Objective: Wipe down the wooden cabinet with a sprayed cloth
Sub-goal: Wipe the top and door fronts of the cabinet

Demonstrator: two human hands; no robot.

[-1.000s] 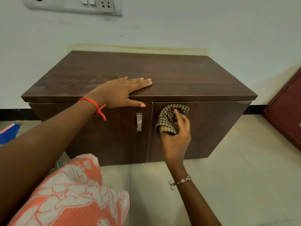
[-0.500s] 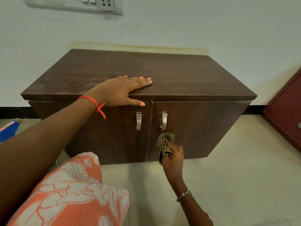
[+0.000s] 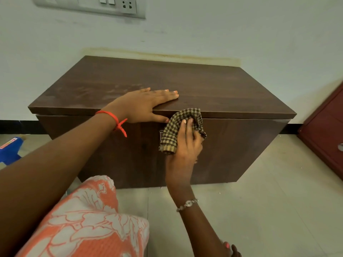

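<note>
Her right hand (image 3: pixel 182 145) has swept the checked cloth (image 3: pixel 181 129), bunched under its fingers (image 3: pixel 187 130), back up the cabinet (image 3: pixel 241 145) front beside her flat, spread left hand (image 3: pixel 146 104), so door wiping continues.

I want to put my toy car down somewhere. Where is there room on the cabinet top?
The cabinet top is bare along the wall and on its whole right half, up to the right edge. The front middle is crowded: the left hand lies flat there, and just below the edge the right hand presses the checked cloth on the doors.
</note>
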